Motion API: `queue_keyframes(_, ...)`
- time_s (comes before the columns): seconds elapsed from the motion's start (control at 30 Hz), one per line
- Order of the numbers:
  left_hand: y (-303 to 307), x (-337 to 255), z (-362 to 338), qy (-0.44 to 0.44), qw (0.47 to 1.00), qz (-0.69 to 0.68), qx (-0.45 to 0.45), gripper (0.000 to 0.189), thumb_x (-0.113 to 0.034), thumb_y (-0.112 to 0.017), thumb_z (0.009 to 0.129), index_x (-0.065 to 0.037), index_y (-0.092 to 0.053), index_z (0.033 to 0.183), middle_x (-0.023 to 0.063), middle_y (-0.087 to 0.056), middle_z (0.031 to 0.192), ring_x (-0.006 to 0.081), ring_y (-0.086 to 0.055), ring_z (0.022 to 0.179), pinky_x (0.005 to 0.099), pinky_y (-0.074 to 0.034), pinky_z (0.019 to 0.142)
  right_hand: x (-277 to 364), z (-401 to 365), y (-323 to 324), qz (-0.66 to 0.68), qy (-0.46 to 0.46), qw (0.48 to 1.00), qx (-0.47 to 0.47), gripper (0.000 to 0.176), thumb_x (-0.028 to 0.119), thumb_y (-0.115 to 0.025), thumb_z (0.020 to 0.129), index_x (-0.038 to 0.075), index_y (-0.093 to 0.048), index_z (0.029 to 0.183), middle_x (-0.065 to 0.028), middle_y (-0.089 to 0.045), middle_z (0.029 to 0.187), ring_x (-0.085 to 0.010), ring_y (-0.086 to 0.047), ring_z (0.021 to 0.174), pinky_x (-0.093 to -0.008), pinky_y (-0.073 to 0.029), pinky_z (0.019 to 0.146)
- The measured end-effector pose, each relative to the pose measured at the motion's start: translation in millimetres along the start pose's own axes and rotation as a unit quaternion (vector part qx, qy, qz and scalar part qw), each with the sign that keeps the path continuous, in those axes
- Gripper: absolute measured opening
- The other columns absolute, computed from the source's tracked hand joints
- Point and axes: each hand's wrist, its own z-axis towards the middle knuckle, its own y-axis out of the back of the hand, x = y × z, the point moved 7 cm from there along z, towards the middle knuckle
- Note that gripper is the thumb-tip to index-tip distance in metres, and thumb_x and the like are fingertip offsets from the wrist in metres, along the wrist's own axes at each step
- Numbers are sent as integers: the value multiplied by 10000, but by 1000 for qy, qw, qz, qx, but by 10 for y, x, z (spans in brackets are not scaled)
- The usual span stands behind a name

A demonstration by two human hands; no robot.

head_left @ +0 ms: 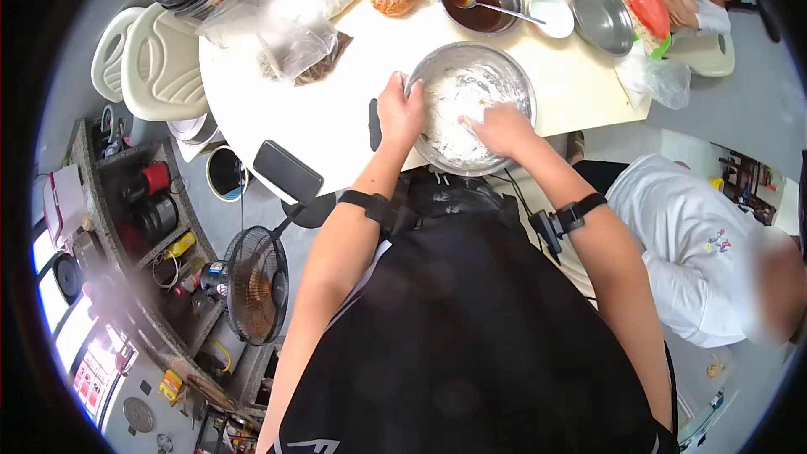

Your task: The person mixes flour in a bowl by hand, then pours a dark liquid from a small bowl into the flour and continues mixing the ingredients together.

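A round metal bowl point(523, 84) with white flour or dough inside stands at the table's front edge. My left hand point(402, 109) grips its left rim, thumb by the rim and fingers closed. Inside the bowl, at its right side, my right hand point(503, 129) touches the white mixture point(454, 113); its fingertips are partly buried, and what they hold is hidden. Behind this bowl sits a metal bowl of brown liquid point(475, 17), a spoon point(513, 13) leaning across it. Next to that are a small white bowl point(551, 17) and an empty metal bowl point(602, 18).
Plastic bags point(294, 25) lie on the table point(244, 109) at the left. A phone point(287, 171) is near the front edge, above a fan point(256, 286). One person in white point(681, 244) is close on the right; another point(710, 0) sits at the back right.
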Motion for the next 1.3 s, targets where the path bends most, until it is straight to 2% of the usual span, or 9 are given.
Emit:
queue_keyframes(0.2,5,13,-18,-5,1000,16,-14,268,-224,-665,958,23,-574,912,247,-641,773,438,-647,732,473,-504,703,-205,219,15,158,-138,974,89,860,677,-338,1045,-75,-747,1127,-308,-696,1227,-455,-665,1158,-505,-474,1060)
queue_keyframes(0.4,-28,64,13,-7,1000,9,3,298,-258,-637,972,34,-582,945,287,-668,865,473,-669,830,503,-511,753,-543,503,-184,129,-149,980,-18,797,648,-406,1033,-69,-716,1190,-301,-727,1134,-431,-679,1149,-475,-509,1021)
queue_keyframes(0.53,-39,124,12,18,1000,3,25,324,-286,-617,981,36,-591,979,305,-678,918,490,-674,897,516,-515,792,-256,80,268,364,-198,907,-76,600,483,-553,1004,-58,-711,1210,-300,-704,1223,-420,-668,1202,-450,-514,1023)
queue_keyframes(0.7,-24,144,40,27,999,-17,34,288,-257,-641,971,25,-585,960,205,-618,813,246,-589,760,399,-498,755,-309,222,-83,385,-182,864,-267,552,357,-625,967,-57,-654,1330,-303,-666,1319,-408,-630,1280,-416,-479,1087)
queue_keyframes(0.83,-50,173,72,44,997,-69,-4,315,-259,-669,964,21,-548,885,138,-541,735,167,-493,713,376,-464,692,-301,358,-283,439,-198,858,-177,589,342,-618,973,-61,-598,1403,-316,-633,1366,-423,-601,1312,-423,-440,1134)
queue_keyframes(0.93,-29,131,68,107,993,-32,46,345,-285,-662,961,41,-574,888,252,-638,825,376,-627,754,442,-497,759,2,114,-81,390,-185,879,-204,588,333,-617,976,-73,-588,1400,-338,-631,1344,-442,-596,1303,-450,-434,1137)
queue_keyframes(1.03,-72,175,80,96,993,-69,18,350,-277,-667,957,37,-554,850,245,-612,784,367,-584,701,447,-483,728,329,-57,272,329,-160,898,-245,550,322,-619,972,-92,-611,1334,-352,-639,1295,-482,-578,1279,-487,-428,1129)
queue_keyframes(1.13,-86,134,88,104,991,-88,17,352,-243,-666,979,-2,-492,790,81,-464,673,127,-406,684,353,-405,626,445,-42,303,255,-141,915,-278,478,284,-615,963,-98,-624,1251,-363,-629,1263,-524,-560,1234,-548,-413,1113)
queue_keyframes(1.3,-71,52,122,130,989,-59,46,326,-269,-661,966,12,-556,837,234,-597,711,394,-574,652,457,-486,685,622,74,-22,153,-112,923,-336,353,205,-591,957,-51,-631,1197,-378,-587,1320,-549,-546,1198,-620,-363,1113)
